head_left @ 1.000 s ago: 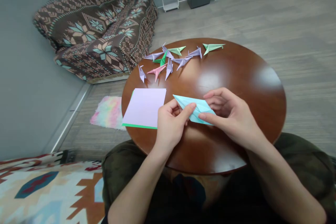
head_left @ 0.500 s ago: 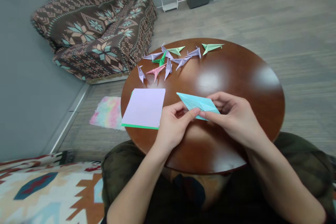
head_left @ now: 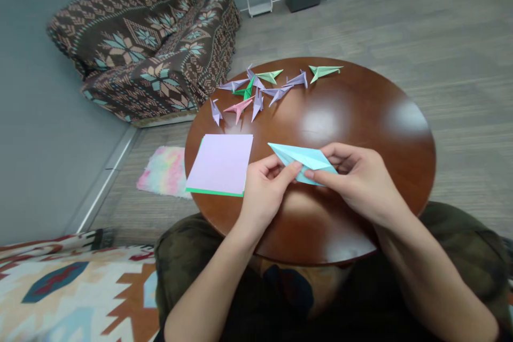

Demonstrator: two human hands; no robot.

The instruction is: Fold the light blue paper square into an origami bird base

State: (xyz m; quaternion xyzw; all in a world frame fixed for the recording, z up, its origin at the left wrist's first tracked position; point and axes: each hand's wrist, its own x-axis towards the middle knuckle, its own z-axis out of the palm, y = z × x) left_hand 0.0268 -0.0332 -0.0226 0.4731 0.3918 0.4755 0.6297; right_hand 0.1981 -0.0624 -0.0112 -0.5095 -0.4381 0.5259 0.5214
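Observation:
A light-blue folded origami paper, shaped like a long diamond, is held between both hands over the near part of the table. My left hand pinches its left part, thumb on top and fingers underneath. My right hand grips the right part, its thumb pressing on the lower flap and its fingers behind the far edge. One pointed tip sticks out to the upper left. The fingertips under the paper are hidden. Left of my left hand lies a stack of square paper, lilac on top with a green edge below.
On the far left of the round brown table stand several folded paper cranes, among them a pink crane, a green crane and a light-green crane. A sofa with a patterned cover stands beyond.
My left thumb has shifted slightly left and up, away from the right thumb. The blue paper's left flap shows a fold line more openly. Both hands keep their hold.

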